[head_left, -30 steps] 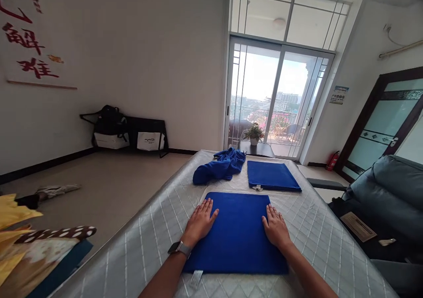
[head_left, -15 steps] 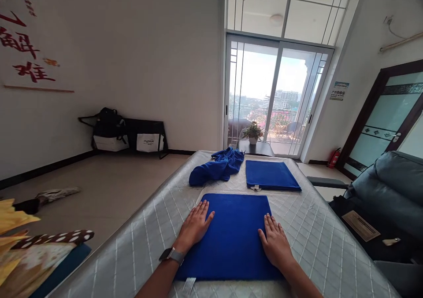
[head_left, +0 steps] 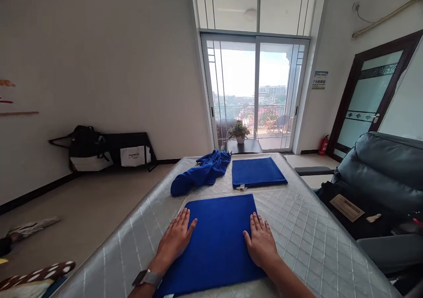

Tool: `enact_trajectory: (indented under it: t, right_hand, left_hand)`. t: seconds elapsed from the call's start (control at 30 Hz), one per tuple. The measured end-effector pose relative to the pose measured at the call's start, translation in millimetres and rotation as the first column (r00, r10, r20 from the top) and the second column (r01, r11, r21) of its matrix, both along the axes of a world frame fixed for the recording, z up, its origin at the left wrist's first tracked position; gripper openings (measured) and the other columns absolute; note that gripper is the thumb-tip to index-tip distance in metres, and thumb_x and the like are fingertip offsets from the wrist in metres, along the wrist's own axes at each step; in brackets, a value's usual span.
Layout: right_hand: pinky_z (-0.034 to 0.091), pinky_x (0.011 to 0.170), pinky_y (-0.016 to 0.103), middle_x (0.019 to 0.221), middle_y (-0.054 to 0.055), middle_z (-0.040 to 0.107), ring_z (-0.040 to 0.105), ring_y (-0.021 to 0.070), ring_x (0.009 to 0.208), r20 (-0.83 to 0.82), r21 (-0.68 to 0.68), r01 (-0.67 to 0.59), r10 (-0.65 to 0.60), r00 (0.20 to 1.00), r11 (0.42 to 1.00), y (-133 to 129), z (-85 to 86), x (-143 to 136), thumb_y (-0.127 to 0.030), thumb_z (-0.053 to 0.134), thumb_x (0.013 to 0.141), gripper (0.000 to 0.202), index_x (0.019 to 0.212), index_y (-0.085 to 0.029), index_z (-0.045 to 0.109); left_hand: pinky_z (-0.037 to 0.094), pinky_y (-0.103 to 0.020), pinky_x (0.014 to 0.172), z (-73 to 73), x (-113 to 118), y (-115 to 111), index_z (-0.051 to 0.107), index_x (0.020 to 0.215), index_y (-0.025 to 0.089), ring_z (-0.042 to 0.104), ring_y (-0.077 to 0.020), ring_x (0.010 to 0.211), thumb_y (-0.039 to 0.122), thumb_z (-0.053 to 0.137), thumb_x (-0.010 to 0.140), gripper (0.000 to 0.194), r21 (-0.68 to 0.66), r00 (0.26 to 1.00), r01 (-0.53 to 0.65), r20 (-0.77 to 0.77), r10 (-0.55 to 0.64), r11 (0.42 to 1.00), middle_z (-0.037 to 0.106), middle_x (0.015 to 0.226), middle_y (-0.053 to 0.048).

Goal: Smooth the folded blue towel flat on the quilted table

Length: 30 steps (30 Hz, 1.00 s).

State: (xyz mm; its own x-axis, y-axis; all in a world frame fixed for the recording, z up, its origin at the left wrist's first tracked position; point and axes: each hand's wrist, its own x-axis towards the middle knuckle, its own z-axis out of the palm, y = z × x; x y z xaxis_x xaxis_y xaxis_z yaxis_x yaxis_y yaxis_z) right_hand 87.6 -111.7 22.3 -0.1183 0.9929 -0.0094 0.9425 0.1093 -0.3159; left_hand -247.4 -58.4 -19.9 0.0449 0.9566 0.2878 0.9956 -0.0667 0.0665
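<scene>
A flat blue square of cloth [head_left: 218, 245], like a cushion cover, lies on the silver quilted surface [head_left: 307, 232] in front of me. My left hand [head_left: 176, 234] rests on its left edge, palm down with fingers stretched out. On the right edge lies my right hand [head_left: 261, 240], also flat, thumb apart from the fingers. A white tag just shows at the near left corner. Beyond it sits a second flat blue cloth piece [head_left: 259, 172] with a white tag at its near edge. To the left of that is a crumpled blue cloth [head_left: 203, 172].
A potted plant [head_left: 240, 131] stands on a small table [head_left: 246, 147] before the sliding glass door. A dark armchair [head_left: 390, 170] is at the right, with a brown card [head_left: 346, 207] on it. Patterned fabric [head_left: 36, 278] lies at lower left. Bags [head_left: 86, 144] stand along the wall.
The view has turned to the right, so the room's contents appear further left. Both hands stay flat on the edges of the blue cloth, which has not visibly moved on the surface.
</scene>
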Motion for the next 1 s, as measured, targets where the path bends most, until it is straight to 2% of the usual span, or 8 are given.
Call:
enact_trajectory:
  t: [0.13, 0.3, 0.37, 0.43, 0.53, 0.7, 0.87, 1.0]
  right_hand:
    - [0.004, 0.121, 0.042, 0.162, 0.005, 0.012, 0.008, 0.0212, 0.150, -0.030, 0.010, -0.002, 0.002, 1.000, 1.000, 0, -2.5, 0, -0.047, 0.021, 0.099, 0.066, 0.156, -0.015, 0.016]
    - [0.003, 0.121, 0.044, 0.162, 0.007, 0.012, 0.007, 0.0229, 0.150, -0.013, 0.025, -0.025, 0.026, 1.000, 0.999, 3, -10.2, 2, -0.040, 0.022, 0.099, 0.063, 0.156, -0.013, 0.017]
    - [0.002, 0.121, 0.046, 0.162, 0.006, 0.010, 0.005, 0.0243, 0.150, -0.005, 0.029, -0.063, 0.063, 0.998, 0.998, 4, -13.7, 3, -0.036, 0.025, 0.098, 0.062, 0.156, -0.015, 0.017]
    - [0.002, 0.121, 0.046, 0.163, 0.005, 0.009, 0.004, 0.0246, 0.150, -0.008, 0.031, -0.084, 0.084, 0.996, 0.996, 5, -15.7, 4, -0.034, 0.026, 0.097, 0.062, 0.156, -0.016, 0.017]
    - [0.003, 0.121, 0.045, 0.162, 0.005, 0.009, 0.004, 0.0235, 0.150, -0.020, 0.028, -0.048, 0.048, 0.999, 0.998, 6, -14.7, 3, -0.037, 0.022, 0.098, 0.062, 0.156, -0.013, 0.017]
    - [0.003, 0.121, 0.044, 0.162, 0.006, 0.011, 0.006, 0.0226, 0.150, -0.018, 0.020, -0.026, 0.026, 0.999, 0.999, 4, -8.8, 2, -0.040, 0.020, 0.099, 0.063, 0.155, -0.011, 0.018]
    - [0.002, 0.121, 0.044, 0.162, 0.007, 0.011, 0.007, 0.0226, 0.150, 0.000, 0.016, -0.035, 0.035, 0.999, 0.999, 3, -5.5, 2, -0.042, 0.018, 0.099, 0.064, 0.155, -0.011, 0.017]
    - [0.003, 0.120, 0.043, 0.162, 0.007, 0.012, 0.007, 0.0234, 0.150, 0.030, 0.020, -0.034, 0.033, 0.999, 0.999, 2, -3.5, 2, -0.043, 0.019, 0.099, 0.065, 0.155, -0.011, 0.018]
  left_hand:
    - [0.030, -0.047, 0.118, 14.5, 69, -14, 0.030, 0.153, 0.016, 0.029, -0.0231, 0.146, 0.046, 0.024, 0.103, 0.059, 0.005, 0.958, 0.285, 0.019, -0.285, 0.959, 0.032, 0.158, -0.012]
    - [0.034, -0.046, 0.117, 21.2, 171, -22, 0.029, 0.153, 0.017, 0.029, -0.0225, 0.146, 0.049, 0.024, 0.103, 0.059, -0.028, 0.857, 0.514, 0.051, -0.513, 0.857, 0.035, 0.157, -0.012]
    - [0.034, -0.046, 0.117, 21.3, 195, -20, 0.031, 0.152, 0.017, 0.031, -0.0224, 0.145, 0.048, 0.022, 0.104, 0.058, -0.027, 0.832, 0.554, 0.054, -0.552, 0.832, 0.037, 0.156, -0.012]
    - [0.032, -0.047, 0.117, 20.8, 202, -17, 0.033, 0.152, 0.017, 0.031, -0.0230, 0.145, 0.048, 0.021, 0.104, 0.058, -0.028, 0.834, 0.551, 0.048, -0.550, 0.834, 0.039, 0.155, -0.011]
    - [0.030, -0.048, 0.118, 19.6, 186, -11, 0.031, 0.152, 0.019, 0.029, -0.0240, 0.146, 0.052, 0.024, 0.103, 0.060, -0.027, 0.866, 0.500, 0.035, -0.499, 0.866, 0.036, 0.157, -0.010]
    - [0.027, -0.047, 0.119, 15.5, 112, -14, 0.028, 0.153, 0.019, 0.026, -0.0241, 0.147, 0.057, 0.024, 0.101, 0.065, -0.101, 0.942, 0.335, 0.030, -0.334, 0.937, 0.031, 0.159, -0.009]
    - [0.022, -0.047, 0.121, 9.4, 39, -40, 0.022, 0.154, 0.017, 0.024, -0.0227, 0.148, 0.058, 0.022, 0.101, 0.067, -0.148, 0.980, 0.200, 0.028, -0.198, 0.969, 0.026, 0.160, -0.009]
    - [0.021, -0.048, 0.121, 9.9, 13, -64, 0.019, 0.154, 0.014, 0.022, -0.0230, 0.148, 0.061, 0.022, 0.099, 0.072, -0.170, 0.989, 0.149, 0.038, -0.145, 0.974, 0.023, 0.161, -0.008]
